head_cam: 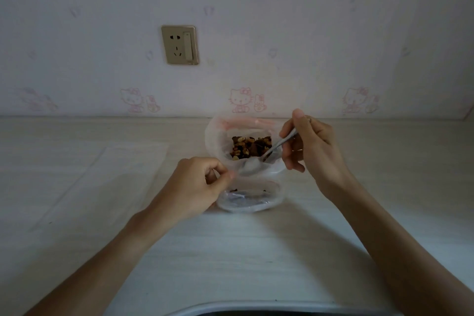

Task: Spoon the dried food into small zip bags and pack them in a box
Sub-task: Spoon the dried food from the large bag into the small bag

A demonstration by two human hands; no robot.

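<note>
Metal spoon [279, 145], pinched in the right hand [311, 146], has its bowl dipped into the dried food [250, 147] in the open plastic bag [218, 136] at frame centre. Left hand [197, 185] pinches the bag's near rim, holding it open above a small zip bag [250, 199] just below: scooping step. Next move probably calls for a level lift across to the zip bag's mouth; no box in view.
</note>
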